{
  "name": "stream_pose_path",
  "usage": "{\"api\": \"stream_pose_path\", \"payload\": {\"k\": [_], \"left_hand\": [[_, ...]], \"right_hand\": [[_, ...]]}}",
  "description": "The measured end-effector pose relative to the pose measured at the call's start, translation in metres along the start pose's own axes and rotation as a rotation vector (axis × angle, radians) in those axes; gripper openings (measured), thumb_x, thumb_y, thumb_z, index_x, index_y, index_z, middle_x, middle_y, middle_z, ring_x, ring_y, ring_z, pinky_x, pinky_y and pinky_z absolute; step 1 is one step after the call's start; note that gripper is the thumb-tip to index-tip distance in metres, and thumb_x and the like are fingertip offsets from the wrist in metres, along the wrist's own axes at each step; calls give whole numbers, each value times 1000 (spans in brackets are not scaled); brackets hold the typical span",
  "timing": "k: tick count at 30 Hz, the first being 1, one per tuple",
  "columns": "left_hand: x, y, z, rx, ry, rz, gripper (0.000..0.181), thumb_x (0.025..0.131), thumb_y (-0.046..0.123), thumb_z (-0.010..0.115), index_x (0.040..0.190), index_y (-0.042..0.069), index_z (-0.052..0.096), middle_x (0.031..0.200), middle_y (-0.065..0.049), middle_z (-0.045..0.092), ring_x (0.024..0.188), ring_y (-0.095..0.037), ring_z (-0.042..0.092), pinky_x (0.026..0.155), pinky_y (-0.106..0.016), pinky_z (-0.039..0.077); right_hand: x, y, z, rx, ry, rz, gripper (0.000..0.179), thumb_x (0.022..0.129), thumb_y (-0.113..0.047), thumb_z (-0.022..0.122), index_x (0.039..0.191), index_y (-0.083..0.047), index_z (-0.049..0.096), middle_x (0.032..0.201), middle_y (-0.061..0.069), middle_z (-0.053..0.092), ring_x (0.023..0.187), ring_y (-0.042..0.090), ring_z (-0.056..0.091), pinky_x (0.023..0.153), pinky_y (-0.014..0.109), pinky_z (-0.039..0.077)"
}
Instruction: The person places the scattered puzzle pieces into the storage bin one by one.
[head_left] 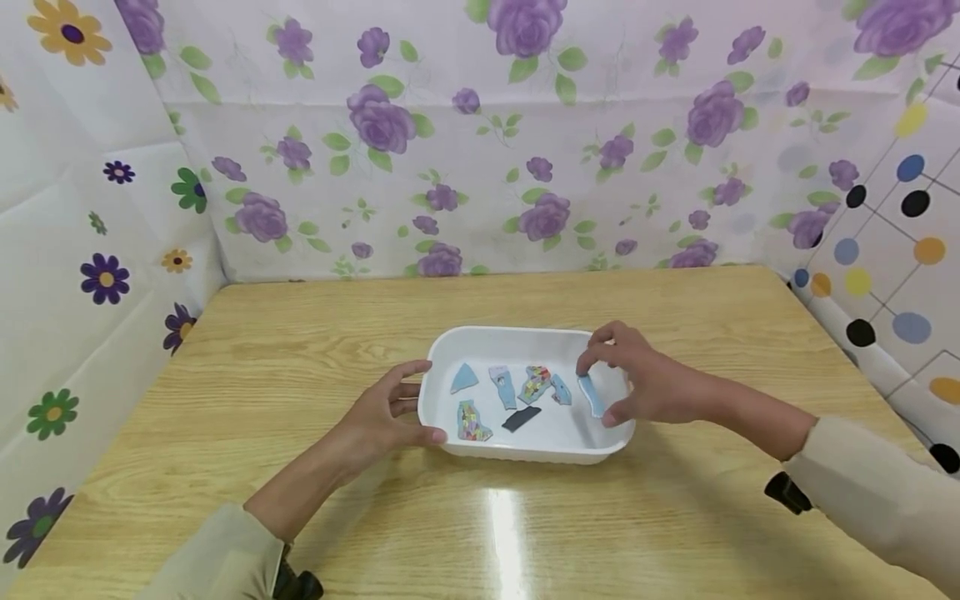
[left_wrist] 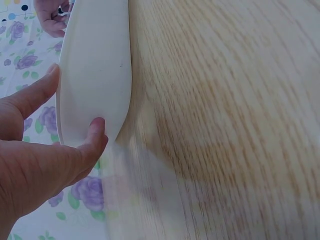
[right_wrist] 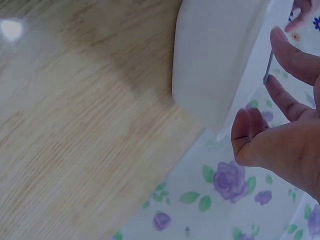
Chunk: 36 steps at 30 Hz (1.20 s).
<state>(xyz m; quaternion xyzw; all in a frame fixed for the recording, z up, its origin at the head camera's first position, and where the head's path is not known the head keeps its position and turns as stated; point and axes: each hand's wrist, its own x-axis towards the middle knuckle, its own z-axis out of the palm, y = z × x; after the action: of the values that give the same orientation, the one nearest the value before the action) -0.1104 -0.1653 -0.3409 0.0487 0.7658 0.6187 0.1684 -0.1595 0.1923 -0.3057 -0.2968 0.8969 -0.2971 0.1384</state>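
Note:
A white plastic tray (head_left: 517, 454) stands on the table with several flat, irregular puzzle pieces inside. My left hand (head_left: 378, 421) holds the tray's left end, thumb at the front corner and fingertips along the side rim. In the left wrist view, fingertips of the left hand (left_wrist: 45, 155) rest against the tray's pale outer wall (left_wrist: 95, 65). Over the tray's right end, my right hand (head_left: 648, 379) pinches a narrow light-blue puzzle piece (head_left: 591, 396) between thumb and finger. The right wrist view shows that piece (right_wrist: 269, 67) edge-on, spanning the right hand's (right_wrist: 285, 130) thumb and finger.
Inside the tray lie a blue triangular piece (head_left: 464, 377), a dark strip-like piece (head_left: 521, 418), a colourful patterned piece (head_left: 472, 422) and others near the middle. The wooden table (head_left: 337, 333) meets a flowered cloth backdrop (head_left: 465, 167) at its far edge.

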Motion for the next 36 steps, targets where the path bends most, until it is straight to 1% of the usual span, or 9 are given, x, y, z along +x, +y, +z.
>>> {"api": "stream_pose_path", "payload": {"k": [4, 7, 10, 13, 17, 24, 27, 31, 36], "left_hand": [[0, 0, 1, 10, 10, -6, 94, 70, 6, 85, 148, 14, 32, 138, -22, 46, 127, -37, 48, 93, -38, 51], [0, 1, 2, 18, 17, -8, 94, 70, 7, 86, 147, 15, 33, 136, -20, 47, 126, -35, 48, 94, -38, 51], [0, 1, 1, 19, 13, 0, 94, 70, 7, 86, 148, 15, 33, 136, -21, 47, 126, -36, 48, 94, -38, 51], [0, 1, 1, 13, 13, 0, 94, 70, 7, 86, 147, 14, 33, 136, -21, 47, 126, -36, 48, 93, -38, 51], [0, 0, 1, 9, 17, -7, 95, 69, 7, 86, 147, 15, 33, 136, -21, 47, 126, -35, 49, 93, -38, 51], [1, -1, 1, 17, 27, -8, 96, 68, 5, 87, 147, 17, 34, 136, -19, 48, 125, -34, 50, 92, -38, 52], [2, -1, 1, 20, 23, -4, 96, 68, 5, 87, 147, 17, 33, 136, -20, 48, 125, -34, 50, 92, -37, 52], [1, -1, 1, 21, 20, -4, 96, 68, 6, 87, 147, 17, 33, 136, -20, 48, 125, -35, 49, 92, -38, 52], [0, -1, 0, 37, 14, 3, 94, 70, 7, 85, 148, 15, 32, 136, -21, 47, 127, -37, 48, 94, -39, 51]], "right_hand": [[6, -7, 10, -72, -58, -44, 48, 70, -2, 83, 111, -16, 62, 133, 11, 34, 125, 35, 30, 98, 53, 38], [10, -12, 15, -125, -73, -100, 48, 67, -2, 84, 108, -15, 62, 133, 13, 35, 125, 37, 31, 97, 54, 36], [14, -17, 19, -160, -90, -129, 48, 65, -4, 86, 106, -16, 62, 133, 13, 36, 124, 38, 32, 98, 57, 34], [18, -20, 22, -188, -109, -130, 46, 65, -7, 87, 103, -16, 63, 134, 14, 36, 124, 38, 32, 97, 58, 33], [21, -23, 26, -220, -137, -104, 45, 65, -8, 86, 104, -15, 64, 137, 15, 36, 123, 36, 33, 94, 56, 35], [20, -25, 19, -201, -86, -106, 46, 66, -7, 86, 107, -15, 65, 135, 15, 38, 126, 41, 32, 98, 62, 32], [17, -23, 17, -183, -68, -104, 41, 72, -11, 84, 108, -16, 65, 133, 13, 39, 124, 39, 34, 98, 61, 32], [13, -18, 15, -168, -49, -87, 35, 79, -17, 80, 109, -17, 64, 132, 12, 39, 119, 35, 38, 94, 56, 35], [9, -17, 10, -150, -26, -54, 32, 83, -21, 77, 111, -18, 62, 134, 11, 38, 120, 36, 39, 95, 56, 37]]}}
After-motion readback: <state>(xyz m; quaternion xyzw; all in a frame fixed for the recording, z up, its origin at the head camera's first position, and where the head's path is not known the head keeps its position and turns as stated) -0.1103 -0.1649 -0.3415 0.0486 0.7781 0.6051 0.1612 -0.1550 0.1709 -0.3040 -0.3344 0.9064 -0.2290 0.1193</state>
